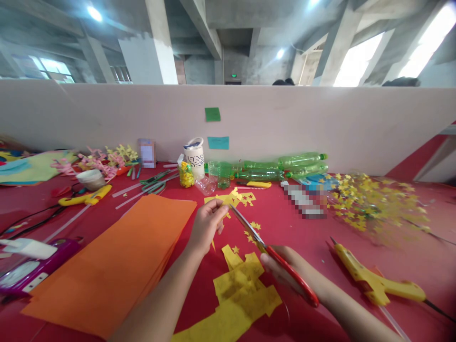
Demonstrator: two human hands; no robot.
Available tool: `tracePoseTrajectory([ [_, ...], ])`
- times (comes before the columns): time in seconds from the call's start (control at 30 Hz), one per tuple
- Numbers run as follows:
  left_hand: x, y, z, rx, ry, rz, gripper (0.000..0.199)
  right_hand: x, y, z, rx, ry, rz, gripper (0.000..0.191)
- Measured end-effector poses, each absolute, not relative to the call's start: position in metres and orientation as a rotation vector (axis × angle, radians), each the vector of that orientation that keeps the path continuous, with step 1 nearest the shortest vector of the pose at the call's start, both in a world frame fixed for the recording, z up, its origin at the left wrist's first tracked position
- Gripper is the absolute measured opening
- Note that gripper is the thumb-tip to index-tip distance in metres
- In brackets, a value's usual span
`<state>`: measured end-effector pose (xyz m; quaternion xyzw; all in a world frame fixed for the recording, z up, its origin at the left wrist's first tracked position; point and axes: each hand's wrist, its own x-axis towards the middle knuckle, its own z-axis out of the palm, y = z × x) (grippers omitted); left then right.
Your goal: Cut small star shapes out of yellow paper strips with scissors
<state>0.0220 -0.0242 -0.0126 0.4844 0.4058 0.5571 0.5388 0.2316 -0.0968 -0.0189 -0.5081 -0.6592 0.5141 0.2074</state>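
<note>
My left hand pinches a small piece of yellow paper between thumb and fingers, most of it hidden by the hand. My right hand grips red-handled scissors, whose blade tips reach close to the left fingertips. Small cut yellow stars lie below the blades. Beyond the left hand are yellow paper scraps with star-shaped holes. Larger yellow paper pieces overlap on the red table between my forearms.
An orange paper stack lies left, beside a purple power strip. A yellow glue gun lies right, another glue gun at left. Green plastic bottles and a white tumbler stand before the partition. Yellow star sprays spread at right.
</note>
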Motion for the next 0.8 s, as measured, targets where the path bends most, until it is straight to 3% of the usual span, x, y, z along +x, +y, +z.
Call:
tracePoseTrajectory([
  [0.8, 0.0133, -0.0196, -0.0147, 1.246, 0.985, 1.249, 0.016, 0.2307, -0.0966, -0.0186, -1.478, -1.792, 1.434, 0.046],
])
